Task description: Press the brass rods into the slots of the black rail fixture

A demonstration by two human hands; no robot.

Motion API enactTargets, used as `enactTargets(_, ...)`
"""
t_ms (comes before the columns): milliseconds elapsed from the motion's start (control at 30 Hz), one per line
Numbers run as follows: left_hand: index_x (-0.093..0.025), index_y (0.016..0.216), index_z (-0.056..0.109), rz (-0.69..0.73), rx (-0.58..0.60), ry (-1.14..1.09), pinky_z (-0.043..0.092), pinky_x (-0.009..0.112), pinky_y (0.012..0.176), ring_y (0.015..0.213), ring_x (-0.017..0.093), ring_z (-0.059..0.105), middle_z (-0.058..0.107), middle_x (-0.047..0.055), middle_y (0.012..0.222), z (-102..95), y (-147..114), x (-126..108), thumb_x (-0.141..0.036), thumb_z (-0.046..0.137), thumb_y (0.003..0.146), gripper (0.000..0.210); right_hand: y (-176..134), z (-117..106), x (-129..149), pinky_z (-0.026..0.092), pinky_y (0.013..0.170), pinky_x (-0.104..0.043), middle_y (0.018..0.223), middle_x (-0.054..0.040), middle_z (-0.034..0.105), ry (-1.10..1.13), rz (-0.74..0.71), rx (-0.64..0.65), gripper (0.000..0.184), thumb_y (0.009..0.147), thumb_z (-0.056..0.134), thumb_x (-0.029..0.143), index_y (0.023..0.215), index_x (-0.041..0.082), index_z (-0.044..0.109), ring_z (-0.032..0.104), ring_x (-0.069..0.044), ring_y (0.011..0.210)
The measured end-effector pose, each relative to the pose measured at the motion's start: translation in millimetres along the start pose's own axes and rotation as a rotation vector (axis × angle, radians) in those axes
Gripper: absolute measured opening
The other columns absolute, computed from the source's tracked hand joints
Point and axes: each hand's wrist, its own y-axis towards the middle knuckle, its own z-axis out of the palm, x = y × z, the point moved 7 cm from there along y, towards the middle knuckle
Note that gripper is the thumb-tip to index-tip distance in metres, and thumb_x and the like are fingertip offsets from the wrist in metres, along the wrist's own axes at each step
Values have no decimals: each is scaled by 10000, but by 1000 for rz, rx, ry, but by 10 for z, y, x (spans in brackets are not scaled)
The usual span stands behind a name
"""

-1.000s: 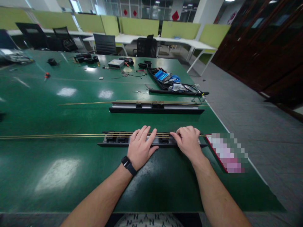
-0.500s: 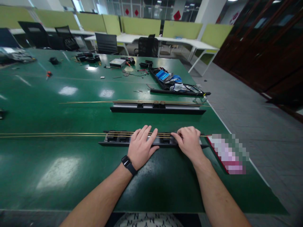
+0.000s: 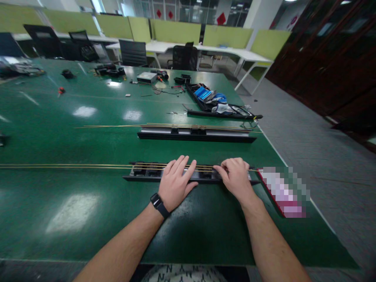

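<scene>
A long black rail (image 3: 147,179) with dark blocks inside lies crosswise in front of me. Thin gold-coloured rods (image 3: 88,167) run along its top and stretch far out to the left. My left hand (image 3: 176,184), wearing a dark watch (image 3: 156,201), rests flat with fingers spread over the rods and rail, mid-length. Near the rail's right end, my right hand (image 3: 235,176) is closed, thumb and fingers pinching at the rods. The exact grip is hidden behind the fingers. A short length of rod shows past that hand, reaching toward a pixelated red-edged item (image 3: 283,194).
Beyond lies a second black rail (image 3: 194,137) with gold rods on top. Farther back are a black tray (image 3: 202,103) of blue and white parts, a grey box (image 3: 147,77) and several small tools. The green table's (image 3: 88,235) right edge slopes down toward grey floor.
Both hands stay in place. The rods' left stretch has shifted very slightly away from me. A faint thin line now shows over the floor at the right.
</scene>
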Motion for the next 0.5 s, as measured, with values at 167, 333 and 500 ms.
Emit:
enactTargets(167,-231,1541,490,-8,0,-8,333,488,1218,1497,307,427,507,130,1583,6,2,4,-511,603,970,645,2,10,-9,266,808,-372,802,-44,669,13,-2,0,390,1000,568,527,762,218,590,497,-236,882)
enactTargets(333,-225,1534,499,-3,-14,-12,346,492,1212,1489,317,438,519,136,1572,-1,-1,1,-500,628,956,652,6,1,-6,279,807,-370,824,-48,674,49,11,11,380,998,571,523,772,219,589,503,-236,890)
enactTargets(500,-222,1534,498,-1,-20,-12,350,495,1208,1484,317,444,522,138,1569,-4,-1,3,-498,632,955,654,15,-2,-9,281,815,-375,826,-45,673,64,17,18,379,1000,569,522,773,220,584,505,-236,897)
